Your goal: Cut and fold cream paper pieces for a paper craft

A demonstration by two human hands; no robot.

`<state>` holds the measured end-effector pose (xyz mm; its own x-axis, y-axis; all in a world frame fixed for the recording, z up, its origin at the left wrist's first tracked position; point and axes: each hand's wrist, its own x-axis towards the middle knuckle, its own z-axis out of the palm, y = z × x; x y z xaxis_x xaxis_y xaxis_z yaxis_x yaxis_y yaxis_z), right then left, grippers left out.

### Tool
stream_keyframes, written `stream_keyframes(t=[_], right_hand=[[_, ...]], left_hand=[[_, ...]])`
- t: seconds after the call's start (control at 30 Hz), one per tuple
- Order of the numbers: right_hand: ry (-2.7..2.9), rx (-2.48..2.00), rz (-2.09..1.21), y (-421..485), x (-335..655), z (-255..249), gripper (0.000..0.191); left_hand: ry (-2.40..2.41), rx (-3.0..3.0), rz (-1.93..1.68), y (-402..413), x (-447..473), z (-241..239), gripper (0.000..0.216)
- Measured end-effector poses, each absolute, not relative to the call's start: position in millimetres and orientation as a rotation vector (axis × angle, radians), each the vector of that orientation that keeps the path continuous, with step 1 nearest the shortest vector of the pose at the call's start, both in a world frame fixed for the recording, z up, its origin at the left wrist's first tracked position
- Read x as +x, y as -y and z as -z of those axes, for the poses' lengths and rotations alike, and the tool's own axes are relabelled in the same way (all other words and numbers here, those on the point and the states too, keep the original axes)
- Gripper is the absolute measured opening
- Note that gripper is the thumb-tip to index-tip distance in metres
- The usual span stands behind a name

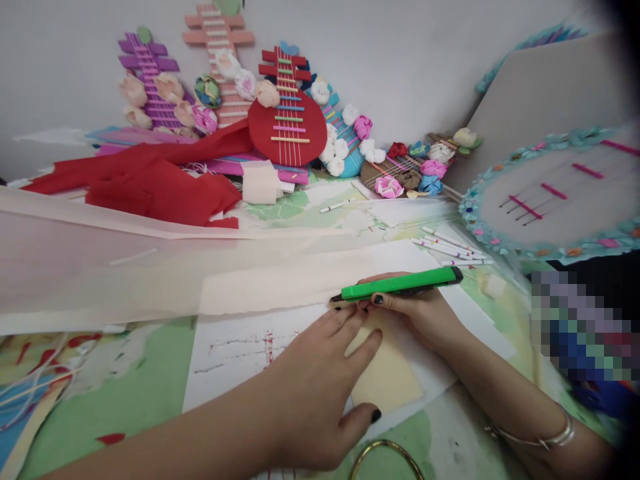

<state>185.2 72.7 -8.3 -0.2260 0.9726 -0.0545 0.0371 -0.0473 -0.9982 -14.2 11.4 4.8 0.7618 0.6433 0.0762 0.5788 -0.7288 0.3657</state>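
Note:
My right hand [425,310] grips a green utility knife [400,284], its dark tip pointing left toward the edge of a pale cream paper sheet [265,287]. Pressed flat with fingers stretched out, my left hand [330,373] lies just in front of that tip. Beneath its fingers is a smaller cream piece of paper [390,373], partly covered by both hands. White paper [225,360] with cut lines and red marks lies under these. Whether the blade touches the paper is hard to make out.
Paper-flower-decorated model lutes, one of them red [287,127], lean along the back wall. Red crepe paper [160,187] lies at left. Several white pens [450,250] rest at right, below a large flower-rimmed lute [550,193]. A gold bangle [387,445] lies at the front edge.

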Motion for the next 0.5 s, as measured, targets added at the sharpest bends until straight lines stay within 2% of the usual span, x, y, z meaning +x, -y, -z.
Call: stream_keyframes(t=[0.5], right_hand=[[1.353,-1.093,-1.526,-75.6,187.6,11.8,0.028]], left_hand=[[-0.954,2.596,-0.266,-11.5,-13.9,-11.5,0.065]])
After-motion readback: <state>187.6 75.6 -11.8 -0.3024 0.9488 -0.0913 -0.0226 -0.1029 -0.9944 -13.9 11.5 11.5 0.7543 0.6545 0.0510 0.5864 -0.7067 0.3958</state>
